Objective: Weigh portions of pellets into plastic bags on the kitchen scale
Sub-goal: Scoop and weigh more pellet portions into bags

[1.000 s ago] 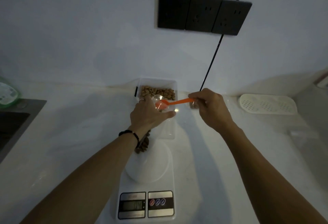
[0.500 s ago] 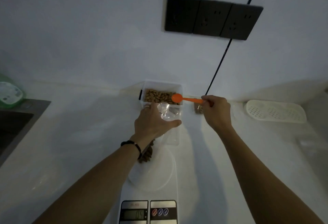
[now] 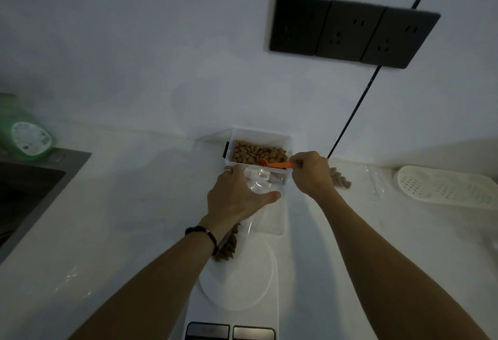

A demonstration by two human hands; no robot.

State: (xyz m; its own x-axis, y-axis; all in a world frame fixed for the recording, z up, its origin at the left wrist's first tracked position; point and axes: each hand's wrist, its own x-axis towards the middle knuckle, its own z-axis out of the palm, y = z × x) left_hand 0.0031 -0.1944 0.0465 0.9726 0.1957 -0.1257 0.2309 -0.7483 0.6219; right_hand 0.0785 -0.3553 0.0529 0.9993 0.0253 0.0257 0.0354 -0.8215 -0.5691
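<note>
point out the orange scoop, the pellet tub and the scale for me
scoop [image 3: 280, 164], head view, on its orange handle.
tub [image 3: 260, 135], head view, on its far white rim.
scale [image 3: 237, 280], head view, on its round white platform.

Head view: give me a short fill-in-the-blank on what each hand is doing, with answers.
1. The right hand holds an orange ____ by its handle.
2. The scoop's bowl is dipped into the tub of ____.
3. The left hand holds open a clear plastic ____ above the scale.
4. Black ____ are mounted on the wall above the tub.

Answers: scoop; pellets; bag; sockets
</note>
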